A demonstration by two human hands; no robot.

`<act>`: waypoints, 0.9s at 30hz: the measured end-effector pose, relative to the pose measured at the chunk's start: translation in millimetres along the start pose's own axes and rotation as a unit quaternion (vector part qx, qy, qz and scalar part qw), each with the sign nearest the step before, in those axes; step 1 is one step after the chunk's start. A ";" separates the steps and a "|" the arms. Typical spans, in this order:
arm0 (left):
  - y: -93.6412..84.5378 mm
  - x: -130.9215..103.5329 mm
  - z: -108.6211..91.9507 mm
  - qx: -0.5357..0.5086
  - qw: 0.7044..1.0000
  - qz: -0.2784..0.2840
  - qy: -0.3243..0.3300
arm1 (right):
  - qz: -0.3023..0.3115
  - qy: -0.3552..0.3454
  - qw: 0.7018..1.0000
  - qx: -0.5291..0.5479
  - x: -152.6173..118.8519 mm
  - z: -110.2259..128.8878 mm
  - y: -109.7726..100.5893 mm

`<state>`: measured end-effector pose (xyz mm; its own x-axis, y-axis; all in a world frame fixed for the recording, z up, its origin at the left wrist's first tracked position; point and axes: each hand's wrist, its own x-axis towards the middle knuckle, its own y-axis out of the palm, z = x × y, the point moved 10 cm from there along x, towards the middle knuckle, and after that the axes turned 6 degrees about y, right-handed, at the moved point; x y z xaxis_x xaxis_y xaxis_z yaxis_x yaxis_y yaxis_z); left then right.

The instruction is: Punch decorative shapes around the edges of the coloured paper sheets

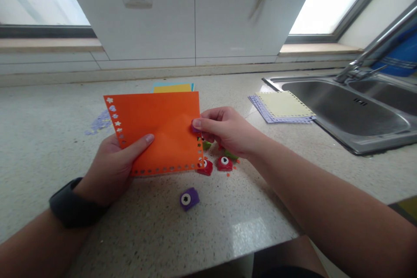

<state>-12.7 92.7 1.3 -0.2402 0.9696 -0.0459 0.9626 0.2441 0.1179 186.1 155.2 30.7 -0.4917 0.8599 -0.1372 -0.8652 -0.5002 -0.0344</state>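
My left hand grips an orange sheet of paper by its left side, thumb on top. Small cut-out shapes run along the sheet's left and bottom edges and up the lower right edge. At that right edge my right hand pinches a purple craft punch, thumb on it; the punch sits on the paper's edge. Another purple craft punch lies on the counter in front. A red punch lies below my right hand, and a second red punch is partly under the sheet. Green punches are mostly hidden.
Orange paper bits are scattered by the punches. Behind the sheet lies yellow and blue paper. Purple scraps lie at left. A stack of punched cream and lilac sheets rests beside the steel sink on the speckled counter.
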 end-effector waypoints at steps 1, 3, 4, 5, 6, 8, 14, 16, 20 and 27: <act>-0.2 0.0 0.1 0.000 1.000 0.000 0.000 | -0.001 0.000 1.000 0.000 0.0 0.0 0.0; -0.7 0.2 0.1 0.000 1.000 0.000 0.003 | 0.000 -0.002 1.000 0.002 0.0 0.2 0.2; -0.8 0.5 -0.1 0.000 1.000 0.001 0.006 | 0.002 -0.005 1.000 0.003 0.0 0.3 0.3; -0.7 0.7 -0.3 -0.001 1.000 0.003 0.008 | 0.004 -0.007 1.000 0.005 0.0 0.5 0.5; -0.4 0.9 -0.2 -0.003 1.000 0.005 0.009 | 0.006 -0.009 1.000 0.006 0.0 0.6 0.8; 0.0 1.3 0.3 -0.008 1.000 0.008 0.008 | 0.008 -0.014 1.000 0.008 0.0 1.0 0.9; -0.8 1.4 0.4 -0.007 1.000 0.008 0.011 | -0.001 -0.013 1.000 -0.005 0.2 0.8 -0.3; -1.1 0.7 0.6 -0.005 1.000 0.005 0.006 | -0.005 -0.008 1.000 -0.009 0.4 0.1 -0.8; -1.4 -0.1 -0.8 0.003 1.000 -0.001 0.006 | -0.003 -0.010 1.000 -0.003 0.6 0.1 -0.7; -2.9 1.6 -1.0 0.009 1.000 0.002 0.018 | -0.011 -0.006 1.000 -0.006 0.9 -0.9 -1.8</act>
<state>-16.0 93.6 1.9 -0.2405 0.9706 -0.0090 0.9655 0.2402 0.1006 187.3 156.7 29.8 -0.4738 0.8718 -0.1245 -0.8746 -0.4823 -0.0493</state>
